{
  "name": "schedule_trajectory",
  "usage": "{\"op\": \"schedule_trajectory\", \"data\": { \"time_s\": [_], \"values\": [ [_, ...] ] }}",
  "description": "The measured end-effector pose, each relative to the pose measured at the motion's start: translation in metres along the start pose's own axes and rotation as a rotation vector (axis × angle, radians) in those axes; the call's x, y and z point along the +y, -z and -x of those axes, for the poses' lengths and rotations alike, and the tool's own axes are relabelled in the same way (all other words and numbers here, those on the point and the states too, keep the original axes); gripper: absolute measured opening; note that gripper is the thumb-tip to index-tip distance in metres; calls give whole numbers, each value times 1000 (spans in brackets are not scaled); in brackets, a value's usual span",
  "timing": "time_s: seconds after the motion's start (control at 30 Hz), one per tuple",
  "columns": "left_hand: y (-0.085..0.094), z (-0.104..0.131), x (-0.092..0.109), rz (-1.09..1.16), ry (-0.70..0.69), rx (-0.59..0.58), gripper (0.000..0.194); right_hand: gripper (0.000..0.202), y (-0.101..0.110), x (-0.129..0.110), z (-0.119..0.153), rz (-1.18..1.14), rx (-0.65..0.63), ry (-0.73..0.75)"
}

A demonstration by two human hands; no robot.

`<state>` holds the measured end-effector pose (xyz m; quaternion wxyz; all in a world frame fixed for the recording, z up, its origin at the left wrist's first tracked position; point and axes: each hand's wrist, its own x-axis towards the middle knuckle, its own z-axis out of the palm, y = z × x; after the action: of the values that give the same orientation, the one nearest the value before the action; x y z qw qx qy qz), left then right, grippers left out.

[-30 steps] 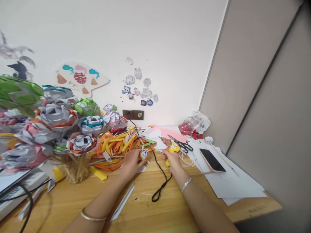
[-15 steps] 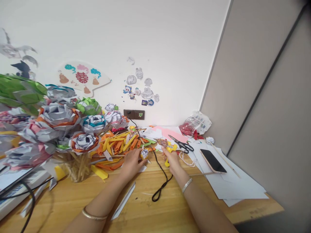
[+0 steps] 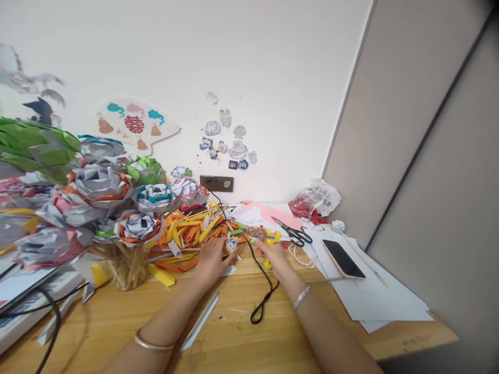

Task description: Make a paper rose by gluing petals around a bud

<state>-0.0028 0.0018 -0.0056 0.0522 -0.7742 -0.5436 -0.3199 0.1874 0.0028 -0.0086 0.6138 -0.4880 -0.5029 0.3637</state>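
Observation:
My left hand (image 3: 212, 261), with a gold bangle at the wrist, is closed on a small white and yellow paper flower (image 3: 231, 245) above the table. To its right, my right hand (image 3: 273, 255) grips a yellow glue gun (image 3: 272, 237), whose front end points left toward the flower. A black cord (image 3: 262, 264) runs between the hands and loops on the wood. Behind my left hand lies a heap of yellow and orange paper strips (image 3: 191, 227).
Large paper flowers (image 3: 99, 186) stand in a clear container at the left. Black scissors (image 3: 292, 231), a bead string (image 3: 302, 258), a phone (image 3: 343, 258) and white sheets (image 3: 378, 296) lie at the right. A folded white strip (image 3: 199, 322) lies in front.
The glue gun and my right hand have shifted slightly left, nearer the flower. The whole view has moved a little. My left hand keeps its hold.

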Motion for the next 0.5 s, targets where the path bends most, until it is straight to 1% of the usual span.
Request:
{"op": "schedule_trajectory", "data": {
  "time_s": [0.1,0.17,0.27,0.37,0.43,0.5],
  "values": [
    [-1,0,0,-2,1,1,36,34,-5,2,0,57,-26,0],
    [-1,0,-1,-3,5,1,37,29,-8,2,1,105,-7,20],
    [0,1,-1,1,8,1,37,26,-10,-2,3,140,39,90],
    [-1,0,-1,7,16,6,36,24,-5,-7,5,165,104,126],
    [-1,0,-1,12,20,12,36,22,1,-8,4,193,143,103],
    [-1,0,-2,15,23,16,35,20,8,-6,1,212,153,53]
  ]
}}
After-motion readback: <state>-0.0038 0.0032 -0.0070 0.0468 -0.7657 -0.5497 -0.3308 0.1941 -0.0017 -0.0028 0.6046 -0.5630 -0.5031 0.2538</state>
